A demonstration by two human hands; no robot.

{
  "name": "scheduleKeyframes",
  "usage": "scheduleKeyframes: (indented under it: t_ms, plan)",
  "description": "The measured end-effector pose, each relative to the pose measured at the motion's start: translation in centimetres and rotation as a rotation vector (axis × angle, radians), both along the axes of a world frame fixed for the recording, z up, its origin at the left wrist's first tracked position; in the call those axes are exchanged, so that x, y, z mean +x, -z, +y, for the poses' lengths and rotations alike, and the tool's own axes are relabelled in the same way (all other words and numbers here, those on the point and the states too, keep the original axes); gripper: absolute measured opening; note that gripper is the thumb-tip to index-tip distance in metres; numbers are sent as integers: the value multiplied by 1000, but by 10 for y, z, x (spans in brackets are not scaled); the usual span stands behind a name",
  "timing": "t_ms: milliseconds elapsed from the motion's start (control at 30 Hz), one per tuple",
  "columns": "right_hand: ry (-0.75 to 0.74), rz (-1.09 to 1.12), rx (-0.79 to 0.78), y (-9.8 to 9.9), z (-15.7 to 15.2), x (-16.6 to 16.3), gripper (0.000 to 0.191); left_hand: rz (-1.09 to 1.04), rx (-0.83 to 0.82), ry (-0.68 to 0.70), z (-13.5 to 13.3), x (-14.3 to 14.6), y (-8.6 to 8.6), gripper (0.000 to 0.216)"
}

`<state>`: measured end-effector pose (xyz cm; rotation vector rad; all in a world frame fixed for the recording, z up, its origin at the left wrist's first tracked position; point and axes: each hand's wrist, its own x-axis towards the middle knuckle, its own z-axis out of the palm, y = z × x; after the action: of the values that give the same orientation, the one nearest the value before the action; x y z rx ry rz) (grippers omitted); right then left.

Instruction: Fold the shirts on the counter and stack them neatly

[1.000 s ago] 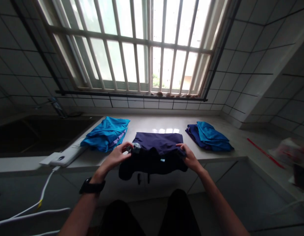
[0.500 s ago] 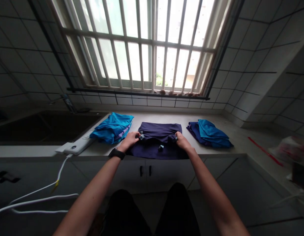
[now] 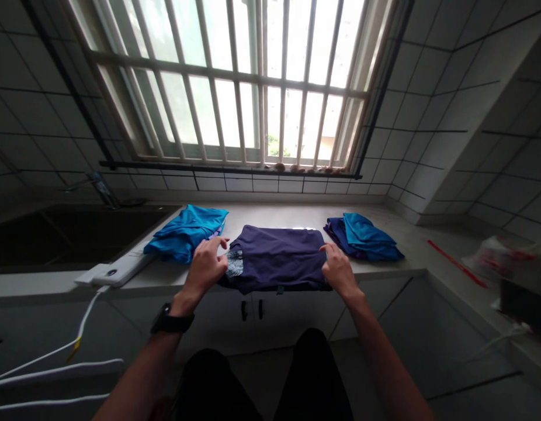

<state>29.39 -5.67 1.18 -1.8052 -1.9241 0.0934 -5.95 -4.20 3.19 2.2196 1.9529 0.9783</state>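
Left hand (image 3: 203, 270) and right hand (image 3: 339, 270) are staying open, not gripping, at the edges of a purple shirt (image 3: 277, 257). It is lying flat on the counter (image 3: 270, 215) between a blue pile (image 3: 185, 234) and a navy-blue pile (image 3: 364, 238). Looks light, limp, soft; best taken by its edges.
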Motion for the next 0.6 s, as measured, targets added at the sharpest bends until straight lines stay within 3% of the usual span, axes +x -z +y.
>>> scheduleKeyframes:
  t_ms: [133, 300, 600]
  plan:
    - [109, -96, -196, 8, 7, -41, 57, 172, -118, 149, 18, 31, 15, 53]
    - [230, -183, -275, 35, 14, -67, 59, 267, -256, 54, 30, 40, 50, 54]
    - [226, -210, -226, 35, 13, -66, 58, 227, -218, 44, 30, 37, 54, 54]
